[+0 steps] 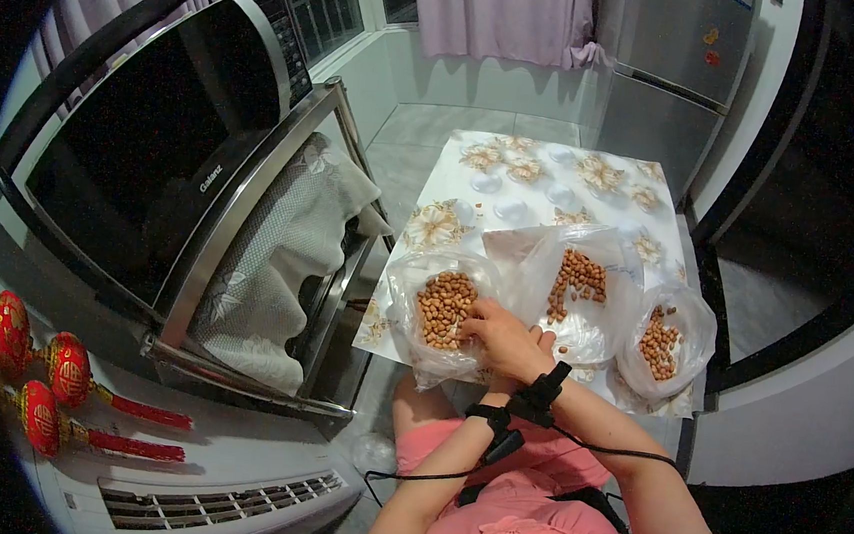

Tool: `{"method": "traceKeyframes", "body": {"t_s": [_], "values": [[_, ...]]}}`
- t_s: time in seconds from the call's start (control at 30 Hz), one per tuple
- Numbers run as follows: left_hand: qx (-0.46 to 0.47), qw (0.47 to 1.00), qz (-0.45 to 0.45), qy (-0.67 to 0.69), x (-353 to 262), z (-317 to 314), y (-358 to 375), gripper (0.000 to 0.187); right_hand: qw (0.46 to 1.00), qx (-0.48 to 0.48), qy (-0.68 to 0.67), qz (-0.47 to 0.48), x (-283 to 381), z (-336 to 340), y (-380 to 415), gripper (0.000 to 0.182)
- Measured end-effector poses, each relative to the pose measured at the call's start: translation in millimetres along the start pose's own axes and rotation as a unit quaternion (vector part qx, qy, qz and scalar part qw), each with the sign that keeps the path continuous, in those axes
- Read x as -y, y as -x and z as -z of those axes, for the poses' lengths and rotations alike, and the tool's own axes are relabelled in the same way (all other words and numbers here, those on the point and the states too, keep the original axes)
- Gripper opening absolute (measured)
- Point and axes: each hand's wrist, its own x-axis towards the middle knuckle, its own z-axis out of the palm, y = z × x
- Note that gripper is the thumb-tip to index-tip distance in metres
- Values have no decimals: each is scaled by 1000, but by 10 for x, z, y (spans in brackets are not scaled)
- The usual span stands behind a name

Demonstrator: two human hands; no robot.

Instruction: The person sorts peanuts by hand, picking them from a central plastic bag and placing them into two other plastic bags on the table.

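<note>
My right hand (503, 341) crosses over my left wrist, its curled fingertips touching the peanuts (444, 309) in the left plastic bag (408, 284). Whether a peanut is pinched between those fingers is hidden. Beneath the right wrist, most of my left hand (542, 338) is covered; only some fingertips show at the near side of the middle plastic bag (614, 250). That bag lies spread open, with a cluster of brown peanuts (578, 279) toward its far part and a single peanut (563, 349) near my left fingers. More peanuts (660, 344) sit in the right plastic bag (700, 324).
A flower-patterned cloth (533, 190) covers the table. To the left, a microwave (157, 125) stands on a metal rack (182, 323) with a lace cloth. Red lantern ornaments (68, 369) hang at lower left. A fridge (660, 115) stands beyond the table. Straps with a cable (613, 450) circle both wrists.
</note>
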Motion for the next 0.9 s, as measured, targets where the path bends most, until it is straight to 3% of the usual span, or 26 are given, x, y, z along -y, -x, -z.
{"method": "traceKeyframes", "body": {"t_s": [0.1,0.17,0.4,0.5,0.7,0.77,0.9], "values": [[-2,1000,5,-1,-37,-23,-114,21,998,-4,-34,-44,-7,-7,26,19],[-3,1000,7,-2,-10,2,-47,21,996,-6,-22,-91,3,-24,19,28],[-8,1000,14,-7,-1,10,10,21,996,-15,1,-86,22,-21,8,30],[-10,1000,17,-10,0,17,-15,20,996,-62,-6,-68,21,-31,13,28],[-11,1000,24,-14,-2,23,-52,20,996,19,11,-85,17,8,11,40],[-12,999,26,-16,8,39,-4,20,996,-32,2,-80,32,-25,5,41],[-16,999,32,-19,15,47,-31,20,993,-39,-7,-109,17,-9,-3,40]]}}
